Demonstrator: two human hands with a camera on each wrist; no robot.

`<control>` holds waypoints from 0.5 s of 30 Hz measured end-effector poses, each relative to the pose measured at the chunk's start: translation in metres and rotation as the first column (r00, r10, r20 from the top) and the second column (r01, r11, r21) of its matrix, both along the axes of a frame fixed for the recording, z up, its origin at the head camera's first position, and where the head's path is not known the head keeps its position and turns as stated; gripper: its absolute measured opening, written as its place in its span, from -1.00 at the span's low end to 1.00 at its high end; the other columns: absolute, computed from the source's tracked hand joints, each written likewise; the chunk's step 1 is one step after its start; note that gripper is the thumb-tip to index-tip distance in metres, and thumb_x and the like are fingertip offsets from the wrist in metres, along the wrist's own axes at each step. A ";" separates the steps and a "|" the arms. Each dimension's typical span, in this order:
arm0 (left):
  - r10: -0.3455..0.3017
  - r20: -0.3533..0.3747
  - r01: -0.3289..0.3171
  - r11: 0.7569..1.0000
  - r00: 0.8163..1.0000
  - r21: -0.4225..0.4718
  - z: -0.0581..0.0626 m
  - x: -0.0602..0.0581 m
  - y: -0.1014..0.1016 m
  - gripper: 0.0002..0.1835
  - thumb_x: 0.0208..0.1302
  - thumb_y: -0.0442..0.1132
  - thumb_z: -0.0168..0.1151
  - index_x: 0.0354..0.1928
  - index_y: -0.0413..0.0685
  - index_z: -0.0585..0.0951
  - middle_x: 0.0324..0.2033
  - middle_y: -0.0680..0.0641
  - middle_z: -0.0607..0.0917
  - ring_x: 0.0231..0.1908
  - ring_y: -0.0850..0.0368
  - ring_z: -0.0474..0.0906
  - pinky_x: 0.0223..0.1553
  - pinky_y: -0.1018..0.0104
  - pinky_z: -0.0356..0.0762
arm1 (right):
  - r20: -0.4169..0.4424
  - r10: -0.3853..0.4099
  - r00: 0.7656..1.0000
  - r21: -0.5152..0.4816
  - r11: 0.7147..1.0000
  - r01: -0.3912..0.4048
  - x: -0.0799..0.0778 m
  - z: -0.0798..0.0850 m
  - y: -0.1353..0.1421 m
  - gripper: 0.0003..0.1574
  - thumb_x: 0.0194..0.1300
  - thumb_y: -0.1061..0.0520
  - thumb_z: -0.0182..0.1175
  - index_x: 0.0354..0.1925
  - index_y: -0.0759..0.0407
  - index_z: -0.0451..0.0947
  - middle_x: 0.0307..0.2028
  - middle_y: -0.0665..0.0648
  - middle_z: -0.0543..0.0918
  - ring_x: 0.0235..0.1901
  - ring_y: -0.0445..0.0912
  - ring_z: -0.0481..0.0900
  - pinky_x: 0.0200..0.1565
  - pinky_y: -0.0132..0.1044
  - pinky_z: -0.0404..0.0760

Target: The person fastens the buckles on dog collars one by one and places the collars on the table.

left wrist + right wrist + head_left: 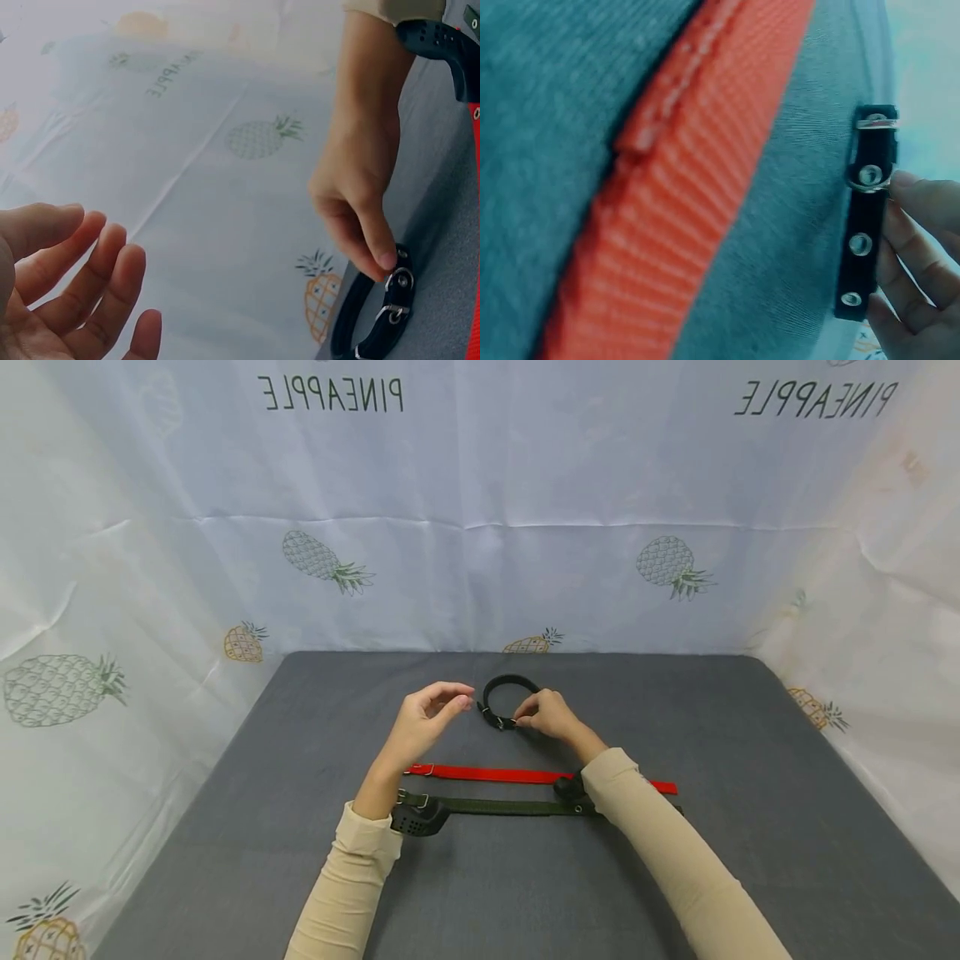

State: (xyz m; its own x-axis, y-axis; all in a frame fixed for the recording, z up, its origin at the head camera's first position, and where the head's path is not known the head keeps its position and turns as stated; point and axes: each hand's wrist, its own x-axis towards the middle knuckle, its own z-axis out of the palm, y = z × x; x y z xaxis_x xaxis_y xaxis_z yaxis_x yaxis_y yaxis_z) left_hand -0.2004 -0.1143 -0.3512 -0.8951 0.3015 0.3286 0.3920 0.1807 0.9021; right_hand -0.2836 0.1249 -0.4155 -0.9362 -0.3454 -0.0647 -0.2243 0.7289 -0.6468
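Note:
A black collar point(510, 679), buckled into a loop, stands at the table's far middle. It has silver eyelets, a buckle and a D-ring point(401, 280). My right hand point(553, 714) pinches the band near the ring; the right wrist view shows the thumb point(904, 184) beside the ring and the fingers along the band's edge. To the left of the loop is my left hand point(423, 718), raised with nothing in it, its fingers loosely bent in the left wrist view.
On the grey table point(315, 860), a red strap point(495, 774) lies straight, nearer than the collar. Parallel and nearer still is a dark green strap point(502, 807). My forearms pass over the ends of both. A pineapple-print cloth point(465, 585) hangs behind and at the sides.

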 end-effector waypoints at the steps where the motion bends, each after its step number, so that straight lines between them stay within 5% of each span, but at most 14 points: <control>1: 0.003 0.001 -0.003 1.000 1.000 0.002 0.000 0.000 0.000 -0.73 0.40 -0.31 0.11 0.04 -0.30 0.58 -0.07 -0.34 0.65 -0.19 0.49 0.58 0.07 0.25 0.62 | -0.007 0.005 1.000 -0.007 1.000 -0.005 0.001 0.001 0.002 -0.82 0.25 0.19 0.29 -0.19 0.24 0.73 -0.15 0.24 0.76 -0.15 0.06 0.65 -0.16 -0.19 0.64; 5: 0.016 0.007 -0.016 1.000 1.000 -0.002 0.000 -0.001 -0.004 -0.73 0.40 -0.29 0.11 0.05 -0.28 0.59 -0.06 -0.32 0.65 -0.15 0.35 0.61 0.03 0.47 0.58 | -0.025 0.029 0.999 -0.062 0.998 -0.031 0.008 0.011 0.008 -0.76 0.26 0.19 0.28 -0.13 0.29 0.70 -0.14 0.26 0.75 -0.16 0.07 0.67 -0.15 -0.19 0.65; 12: 0.027 0.010 -0.027 0.998 1.000 -0.050 -0.001 -0.005 -0.007 -0.72 0.40 -0.26 0.12 0.05 -0.27 0.59 -0.06 -0.31 0.67 -0.17 0.44 0.62 0.10 -0.02 0.58 | -0.037 0.077 0.996 -0.154 0.985 -0.081 0.025 0.029 0.029 -0.69 0.29 0.17 0.25 -0.06 0.34 0.65 -0.09 0.31 0.73 -0.09 0.11 0.68 -0.06 -0.12 0.67; 15: 0.038 0.020 -0.036 0.995 0.999 -0.089 -0.005 -0.008 -0.012 -0.71 0.40 -0.24 0.12 0.06 -0.25 0.59 -0.05 -0.30 0.67 -0.12 0.25 0.66 0.10 -0.03 0.58 | -0.032 0.070 0.997 -0.162 0.984 -0.074 0.032 0.034 0.043 -0.68 0.29 0.15 0.25 -0.06 0.34 0.65 -0.09 0.31 0.72 -0.10 0.08 0.68 -0.06 -0.13 0.66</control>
